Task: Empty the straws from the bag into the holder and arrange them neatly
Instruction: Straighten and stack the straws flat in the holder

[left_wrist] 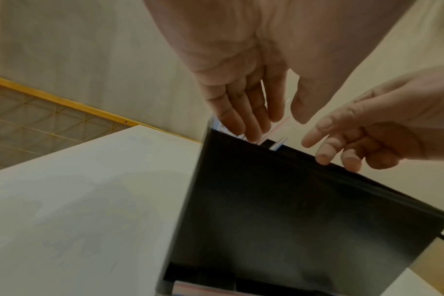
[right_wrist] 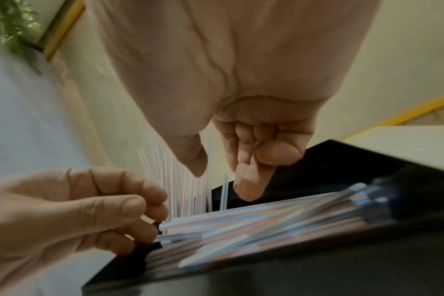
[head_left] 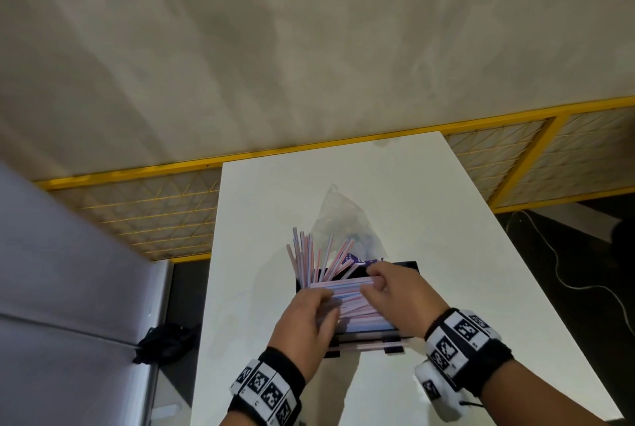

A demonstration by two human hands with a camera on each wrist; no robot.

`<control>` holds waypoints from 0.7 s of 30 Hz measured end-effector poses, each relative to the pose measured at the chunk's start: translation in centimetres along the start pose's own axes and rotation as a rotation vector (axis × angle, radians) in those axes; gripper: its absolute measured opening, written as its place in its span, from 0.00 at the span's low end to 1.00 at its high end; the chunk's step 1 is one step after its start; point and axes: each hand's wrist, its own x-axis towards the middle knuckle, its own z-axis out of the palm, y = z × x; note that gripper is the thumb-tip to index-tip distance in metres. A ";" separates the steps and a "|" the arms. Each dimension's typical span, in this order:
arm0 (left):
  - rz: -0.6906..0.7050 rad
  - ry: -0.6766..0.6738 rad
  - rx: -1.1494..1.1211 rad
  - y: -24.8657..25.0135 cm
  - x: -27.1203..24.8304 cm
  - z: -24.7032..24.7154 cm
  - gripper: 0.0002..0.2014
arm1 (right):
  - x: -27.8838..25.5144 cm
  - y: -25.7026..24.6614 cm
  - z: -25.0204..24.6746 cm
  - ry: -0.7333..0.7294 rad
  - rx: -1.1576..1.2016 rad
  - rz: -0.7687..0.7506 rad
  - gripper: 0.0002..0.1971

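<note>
Two hands are at the bottom of the head view, each with one black and white wrist band. The left hand (head_left: 311,317) is at the lower middle of the frame. Its fingers are curled and hold the left ends of the flat straws (head_left: 347,302). The right hand (head_left: 395,295) is just to the right of it. Its pointer finger is out and touches the top of the pile, its other fingers are tucked in, and it holds nothing.

There is one black holder (head_left: 409,265), a box open at the top, on the white bench (head_left: 429,205) in the lower middle of the frame. There are too many straws to count. They are thin, with pink, blue and white stripes. Most lie flat across the holder in a messy pile. A bunch more stick up (head_left: 309,253) at its back left corner, spread out like a fan.

One clear plastic bag (head_left: 338,216) lies on the bench just behind the holder, in the middle of the frame.
</note>
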 end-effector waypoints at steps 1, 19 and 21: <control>-0.024 0.023 -0.021 0.2 0.3 0.0 0.14 | 0.5 -0.5 0.0 0.011 0.041 0.023 0.16; -0.083 0.081 0.208 0.4 5.8 1.1 0.05 | 4.6 -4.9 1.3 0.048 0.064 -0.002 0.08; -0.103 0.091 0.208 0.5 6.2 0.9 0.11 | 4.5 -4.9 1.2 0.057 0.060 -0.052 0.06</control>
